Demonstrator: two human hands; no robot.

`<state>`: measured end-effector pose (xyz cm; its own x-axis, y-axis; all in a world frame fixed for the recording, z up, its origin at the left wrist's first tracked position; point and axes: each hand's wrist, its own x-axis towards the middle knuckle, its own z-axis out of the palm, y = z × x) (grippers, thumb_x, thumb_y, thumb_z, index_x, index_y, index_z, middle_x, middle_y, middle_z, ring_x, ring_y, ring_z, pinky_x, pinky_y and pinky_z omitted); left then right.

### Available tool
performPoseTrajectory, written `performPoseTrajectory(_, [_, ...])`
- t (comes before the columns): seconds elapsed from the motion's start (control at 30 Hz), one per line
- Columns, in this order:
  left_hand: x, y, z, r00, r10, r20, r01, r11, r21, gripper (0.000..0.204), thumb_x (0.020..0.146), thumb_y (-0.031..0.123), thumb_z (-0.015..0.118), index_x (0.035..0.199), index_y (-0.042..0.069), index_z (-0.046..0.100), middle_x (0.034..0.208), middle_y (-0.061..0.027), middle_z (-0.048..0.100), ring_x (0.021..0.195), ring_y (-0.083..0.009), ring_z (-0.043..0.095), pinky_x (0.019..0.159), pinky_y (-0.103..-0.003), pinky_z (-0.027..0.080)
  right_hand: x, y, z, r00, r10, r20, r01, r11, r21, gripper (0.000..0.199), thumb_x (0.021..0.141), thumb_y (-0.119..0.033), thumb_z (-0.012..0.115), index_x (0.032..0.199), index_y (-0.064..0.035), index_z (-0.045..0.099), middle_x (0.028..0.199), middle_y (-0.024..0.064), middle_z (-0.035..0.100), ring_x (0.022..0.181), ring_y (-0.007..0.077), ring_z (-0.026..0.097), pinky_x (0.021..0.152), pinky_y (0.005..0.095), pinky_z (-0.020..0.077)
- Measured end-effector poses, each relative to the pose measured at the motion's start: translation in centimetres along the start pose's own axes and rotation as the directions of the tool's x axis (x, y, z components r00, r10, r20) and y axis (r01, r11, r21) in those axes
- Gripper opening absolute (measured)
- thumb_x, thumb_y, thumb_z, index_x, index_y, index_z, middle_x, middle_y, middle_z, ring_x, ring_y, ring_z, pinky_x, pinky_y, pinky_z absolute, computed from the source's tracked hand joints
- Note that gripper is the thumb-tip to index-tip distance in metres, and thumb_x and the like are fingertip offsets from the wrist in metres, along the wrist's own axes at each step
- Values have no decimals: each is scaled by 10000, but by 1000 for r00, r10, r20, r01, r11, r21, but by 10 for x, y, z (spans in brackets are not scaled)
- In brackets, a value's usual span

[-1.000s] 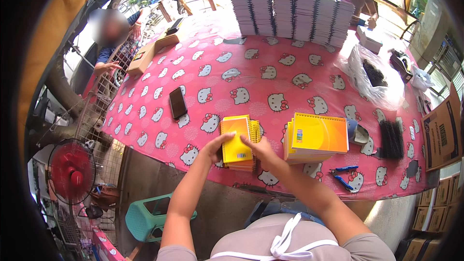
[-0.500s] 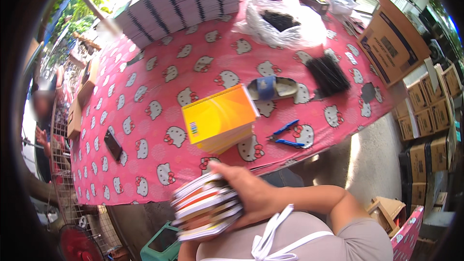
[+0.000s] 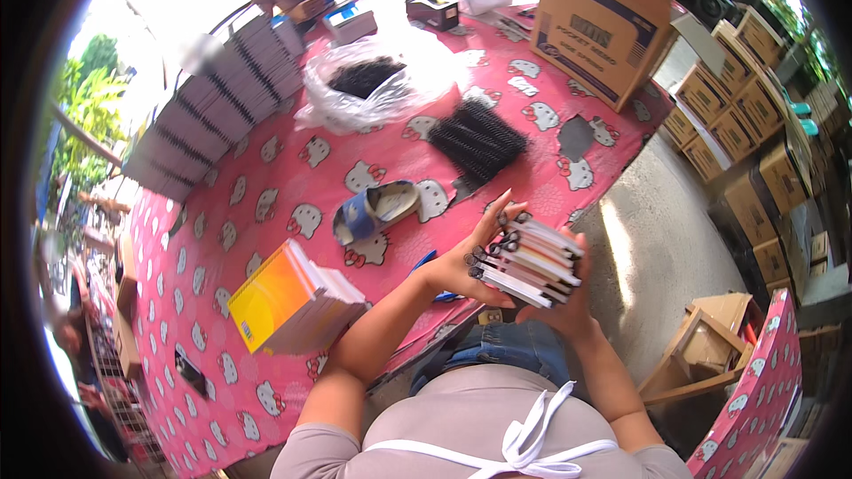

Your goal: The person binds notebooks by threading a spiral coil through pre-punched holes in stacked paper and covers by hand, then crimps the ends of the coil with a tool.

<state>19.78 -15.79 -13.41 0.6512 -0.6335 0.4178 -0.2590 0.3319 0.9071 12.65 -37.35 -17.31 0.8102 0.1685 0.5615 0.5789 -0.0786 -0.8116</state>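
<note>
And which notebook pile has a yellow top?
The pile on the table by the left forearm: its yellow cover faces up, while the held bundle and the far row show mainly edges.

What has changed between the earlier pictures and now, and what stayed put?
The small spiral notebooks were lifted off the table and carried right, past the larger yellow notebooks, and are now held between the left hand and right hand. The larger yellow notebooks, blue sandal and black binding coils stayed put.
</note>
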Motion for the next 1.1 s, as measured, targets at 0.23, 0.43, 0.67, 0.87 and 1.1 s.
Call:
performPoseTrajectory(0.23, [12,-34,13,984,-153,-86,153,988,-16,1352,542,255,919,1532,30,26,1481,-187,314,1385,-268,313,1131,-355,254,-1,28,15,990,55,-128,-51,998,35,1312,662,-464,855,1484,27,-43,1486,223,264,1332,340,392,1122,464,311])
performPoseTrajectory(0.43, [3,-29,4,996,-26,-84,24,999,-27,1368,531,297,920,1526,9,27,1519,-211,226,1417,-305,255,1151,-408,209,10,19,18,988,-133,-75,119,978,-171,1319,672,-559,804,1491,-6,-69,1512,245,186,1335,377,374,1118,499,308])
performPoseTrajectory(0.67, [6,-24,5,994,-61,-92,67,995,68,1397,510,330,939,1526,9,34,1513,-211,222,1380,-313,284,1149,-403,200,-8,32,24,972,218,-92,-213,975,57,1372,646,-552,822,1487,-32,-128,1495,249,185,1343,393,362,1105,533,322])
performPoseTrajectory(0.87, [7,-38,0,996,-42,-73,45,998,33,1427,509,322,939,1523,14,-16,1523,-219,212,1412,-322,247,1150,-420,207,12,31,23,1000,-22,-13,19,977,-213,1261,755,-421,802,1479,-62,-166,1499,238,187,1345,394,365,1110,535,318])
performPoseTrajectory(1.1, [-5,-40,2,998,-4,-62,10,995,100,1309,520,301,939,1497,13,116,1394,-192,336,1331,-307,348,1109,-394,273,-12,44,23,997,11,74,7,969,-246,1157,794,-428,763,1488,-112,-107,1485,224,232,1334,360,394,1108,526,318])
